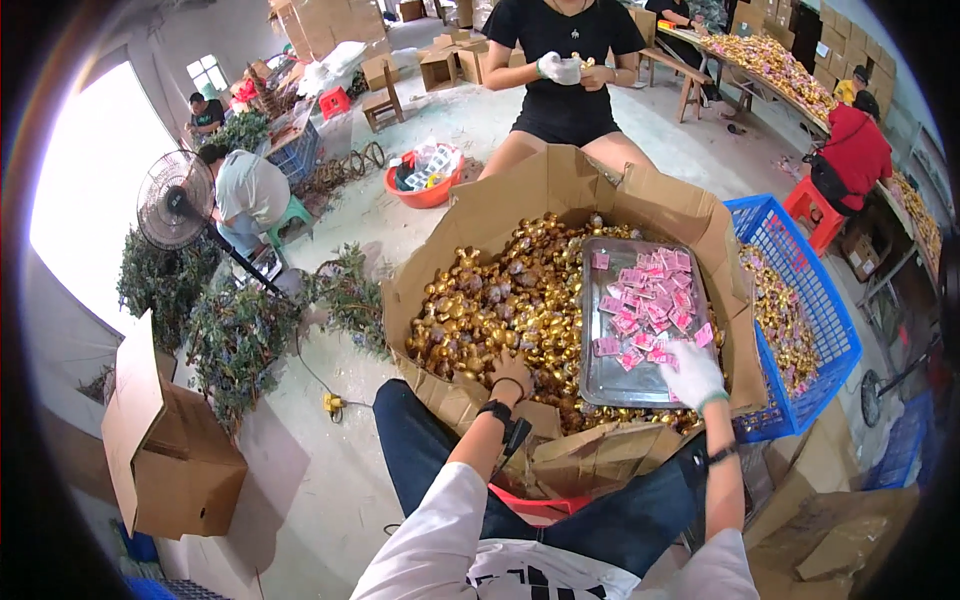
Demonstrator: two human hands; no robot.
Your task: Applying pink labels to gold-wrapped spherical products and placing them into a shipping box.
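Observation:
A big cardboard box in front of me is filled with small shiny gold pieces, rounded and lobed. My left hand, bare with dark bands at the wrist, reaches into the near side of the pile. Its fingers look apart among the pieces, their tips partly hidden. On the pile's right side rests a metal tray holding small pink printed cards. Over the tray's near right part is my right hand in a white glove, its fingers drawn together at a pink card.
A blue plastic crate with more gold pieces stands against the box's right side. Opposite me sits a person handling a small piece. Leafy garlands, a fan, an open carton and a red basin are to the left.

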